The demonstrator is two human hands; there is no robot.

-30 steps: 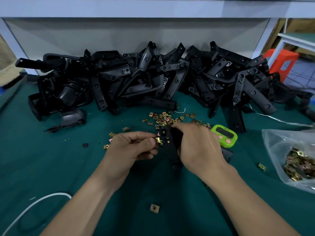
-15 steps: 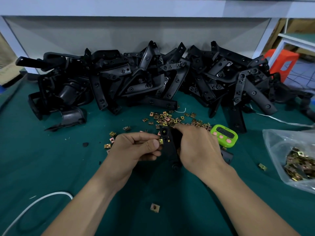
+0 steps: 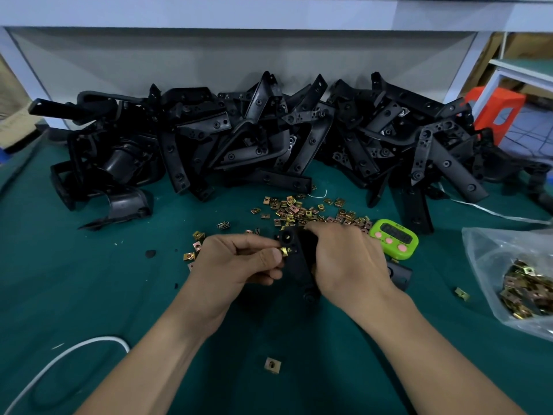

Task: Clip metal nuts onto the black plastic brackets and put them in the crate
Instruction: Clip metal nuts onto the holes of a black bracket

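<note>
The left hand [image 3: 239,262] pinches a brass nut [image 3: 285,251] against the edge of a black bracket [image 3: 296,262], which the right hand [image 3: 347,259] grips mid-counter. The nut looks only partly seated. At twelve o'clock lie loose nuts [image 3: 299,209], then a tall bracket pile [image 3: 269,139], so most of the work remains. No crate shows.

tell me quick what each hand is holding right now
left hand: pinches a metal nut at the bracket's edge
right hand: grips the black plastic bracket
</note>
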